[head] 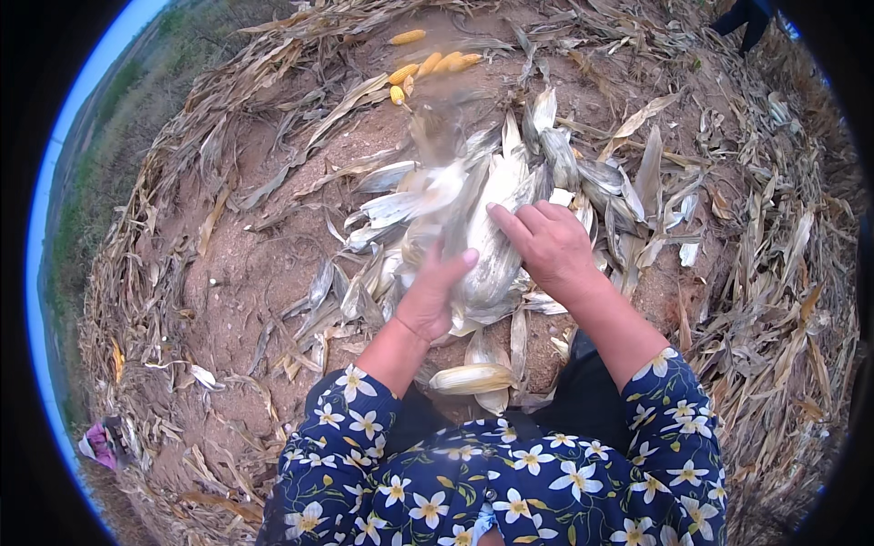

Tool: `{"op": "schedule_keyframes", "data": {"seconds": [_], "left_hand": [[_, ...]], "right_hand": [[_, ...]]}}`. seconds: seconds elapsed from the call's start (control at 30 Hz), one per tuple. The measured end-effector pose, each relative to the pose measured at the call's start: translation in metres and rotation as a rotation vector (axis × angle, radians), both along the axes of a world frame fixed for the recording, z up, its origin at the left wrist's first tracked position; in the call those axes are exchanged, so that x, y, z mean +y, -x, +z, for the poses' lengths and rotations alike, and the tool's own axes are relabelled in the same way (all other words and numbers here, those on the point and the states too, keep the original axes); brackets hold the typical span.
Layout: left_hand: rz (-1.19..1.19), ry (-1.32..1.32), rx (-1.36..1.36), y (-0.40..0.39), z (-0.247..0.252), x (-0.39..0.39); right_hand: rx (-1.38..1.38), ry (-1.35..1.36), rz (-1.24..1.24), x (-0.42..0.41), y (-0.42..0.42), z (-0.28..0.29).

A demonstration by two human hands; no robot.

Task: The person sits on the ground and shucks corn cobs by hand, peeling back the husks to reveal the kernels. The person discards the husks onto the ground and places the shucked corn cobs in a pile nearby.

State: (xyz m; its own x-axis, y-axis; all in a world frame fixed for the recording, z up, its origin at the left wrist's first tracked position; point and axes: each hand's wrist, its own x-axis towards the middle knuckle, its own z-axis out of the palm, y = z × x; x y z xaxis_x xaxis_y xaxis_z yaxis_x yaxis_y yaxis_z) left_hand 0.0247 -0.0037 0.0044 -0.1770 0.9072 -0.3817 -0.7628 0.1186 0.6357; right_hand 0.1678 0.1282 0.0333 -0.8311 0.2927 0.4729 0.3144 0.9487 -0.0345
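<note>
A corn ear in pale, grey-streaked husk [493, 239] lies before me over a pile of loose husks. My right hand [554, 247] has its fingers bent onto the upper right side of this ear, gripping the husk. On the ear's left side is my left hand [431, 295], its thumb held out against the husk. Blurred husk leaves hide the left fingers, so their hold is unclear. Closer to my body rests another ear in thin yellowish husk [472, 379]. Beyond the pile, several bare yellow corn cobs [437, 65] lie on the soil.
Dry corn stalks and leaves [765, 293] ring the reddish soil [239, 273]. Loose husks [601, 177] spread right of my hands. A person's dark-clothed legs [744, 24] show at the far top right. A pink item [101, 443] sits at the lower left.
</note>
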Motion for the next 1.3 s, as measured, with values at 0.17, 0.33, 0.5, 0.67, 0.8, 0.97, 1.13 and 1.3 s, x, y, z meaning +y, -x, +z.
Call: {"op": "schedule_keyframes", "data": {"seconds": [0.17,0.33,0.5,0.67,0.8,0.97,1.13,1.3], "left_hand": [[0.067,-0.087,-0.172,-0.003,-0.011,-0.002],[0.141,-0.051,-0.419,-0.003,-0.006,-0.004],[0.136,-0.025,-0.495,0.008,-0.017,-0.004],[0.341,-0.027,-0.139,0.037,-0.007,0.003],[0.343,-0.089,-0.117,0.043,-0.01,0.006],[0.445,-0.106,0.426,0.034,0.006,0.01],[0.275,-0.192,0.882,0.008,-0.011,0.011],[0.276,-0.053,0.699,-0.003,0.002,0.006]], "right_hand": [[0.105,0.092,-0.086,-0.011,0.008,0.011],[0.222,0.358,-0.12,-0.026,0.01,0.012],[0.142,0.36,0.012,-0.035,0.008,0.016],[-0.173,0.542,0.109,-0.075,-0.006,0.014],[-0.283,0.801,0.166,-0.099,0.002,0.004],[-0.226,1.42,0.005,-0.036,-0.002,-0.007],[0.319,1.825,-0.192,-0.02,0.016,0.003],[0.579,1.952,-0.22,-0.014,0.015,-0.005]]}}
